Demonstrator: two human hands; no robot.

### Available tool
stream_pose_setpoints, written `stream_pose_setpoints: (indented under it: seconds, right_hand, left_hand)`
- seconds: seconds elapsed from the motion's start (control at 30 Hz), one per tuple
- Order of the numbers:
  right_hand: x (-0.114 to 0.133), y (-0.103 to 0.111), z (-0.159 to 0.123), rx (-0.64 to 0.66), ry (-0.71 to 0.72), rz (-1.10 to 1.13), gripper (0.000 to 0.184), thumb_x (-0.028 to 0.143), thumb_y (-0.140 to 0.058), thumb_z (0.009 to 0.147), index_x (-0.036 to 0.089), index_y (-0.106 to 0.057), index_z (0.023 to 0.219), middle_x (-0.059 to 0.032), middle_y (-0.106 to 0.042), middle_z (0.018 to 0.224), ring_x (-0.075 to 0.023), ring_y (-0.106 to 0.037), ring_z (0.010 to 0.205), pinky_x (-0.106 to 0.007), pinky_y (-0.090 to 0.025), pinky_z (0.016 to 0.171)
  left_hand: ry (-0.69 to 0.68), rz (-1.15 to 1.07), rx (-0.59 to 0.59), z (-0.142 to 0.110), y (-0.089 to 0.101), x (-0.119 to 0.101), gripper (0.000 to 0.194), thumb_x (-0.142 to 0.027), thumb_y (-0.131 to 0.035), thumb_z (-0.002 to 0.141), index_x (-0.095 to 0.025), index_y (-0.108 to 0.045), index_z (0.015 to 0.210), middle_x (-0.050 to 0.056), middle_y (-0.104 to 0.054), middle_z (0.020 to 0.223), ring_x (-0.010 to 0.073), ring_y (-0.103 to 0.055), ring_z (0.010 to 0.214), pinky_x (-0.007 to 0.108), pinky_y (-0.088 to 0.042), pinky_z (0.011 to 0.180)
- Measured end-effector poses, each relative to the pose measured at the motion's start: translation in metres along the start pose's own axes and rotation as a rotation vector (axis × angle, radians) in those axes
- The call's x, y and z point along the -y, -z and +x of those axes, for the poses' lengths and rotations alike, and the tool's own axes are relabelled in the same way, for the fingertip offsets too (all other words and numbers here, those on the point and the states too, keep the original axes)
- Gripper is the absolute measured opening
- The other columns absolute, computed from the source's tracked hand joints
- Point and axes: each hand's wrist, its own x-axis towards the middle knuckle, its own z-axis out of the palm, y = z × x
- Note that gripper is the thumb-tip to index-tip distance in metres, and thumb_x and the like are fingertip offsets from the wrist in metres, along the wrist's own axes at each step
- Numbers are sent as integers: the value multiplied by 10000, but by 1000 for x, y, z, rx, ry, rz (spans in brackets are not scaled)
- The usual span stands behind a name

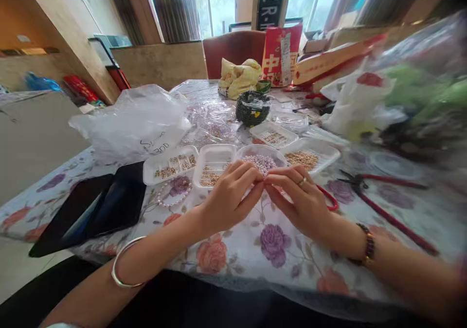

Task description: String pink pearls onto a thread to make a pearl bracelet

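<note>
- Head view, left: two glossy black flat rectangular panels [91, 211] lie side by side on the white tablecloth with purple and orange flowers [255, 264].
- Just beyond them, a crumpled translucent white plastic bag [131, 123] with dark handwriting.
- Right of the panels, a white plastic tray with compartments [149, 172] holds small gold-coloured beads; a loop of pale pink round beads [172, 205] lies on the near side of it.
- Next, a second white plastic tray, squarer [215, 149], holds gold-coloured beads and is partly hidden by the left hand.
- Left of centre, the left hand [233, 191], a silver-coloured bangle [116, 269] on its forearm, has thumb and fingertips drawn together.
- Centre, just beyond the fingertips, a round clear plastic tub [260, 148] holds lilac-pink pearly beads [260, 163]; farther off stands a dark green woven basket [252, 109].
- Right of centre, the right hand [304, 201], with a gold-coloured ring [302, 182], brings its fingertips up to the left hand's; whether either hand pinches anything is too small to tell.
- Beyond the right hand, a wide white plastic tray [330, 156] holds gold-coloured pieces.
- Beside that hand, a bright red curved cord [332, 199] is partly covered.
- Right, metal pliers with red handles [359, 184] lie open.
</note>
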Motion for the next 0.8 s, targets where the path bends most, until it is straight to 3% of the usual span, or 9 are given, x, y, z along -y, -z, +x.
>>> stream_pose_setpoints:
  seconds: [0.8]
  right_hand:
    - [-1, 3, 2, -37, -81, -24, 169, 75, -535, 827, 176, -533, 962, -58, -609, 897, -169, -533, 860, -316, -446, 782]
  left_hand:
    - [76, -77, 21, 1, 2, -2, 104, -157, -402, 887, -181, -471, 813, 22, -534, 800, 136, -466, 797, 305, -415, 759]
